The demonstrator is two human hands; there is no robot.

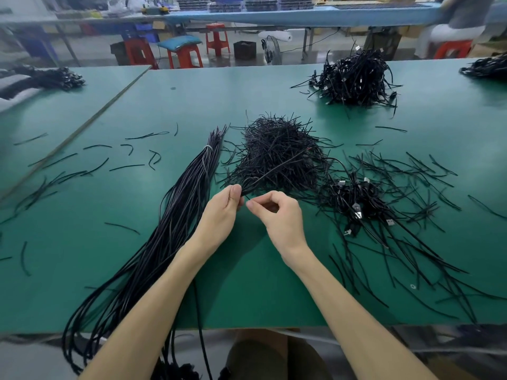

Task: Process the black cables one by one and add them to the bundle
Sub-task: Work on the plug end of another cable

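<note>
Head view: left hand (pixel 222 212) pinches cable (pixel 277 167); bundle (pixel 178 215) overhangs table's (pixel 247 311) near edge

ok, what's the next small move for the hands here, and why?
Probably close the right hand on the cable tip. The left hand pinches that cable, which trails over the pile; the right fingers sit just short of it, and the bundle lies to the left.

The green desk (pixel 247 86) carries a long bundle (pixel 189 187) of black cables bound with a white tie (pixel 208 148). Just right of it lies a heap of short black strands (pixel 277 152), then tangled USB cables (pixel 356 204). Loose strands (pixel 96 167) lie scattered at the left, and a coiled cable pile (pixel 354 78) sits at the far side.
</note>
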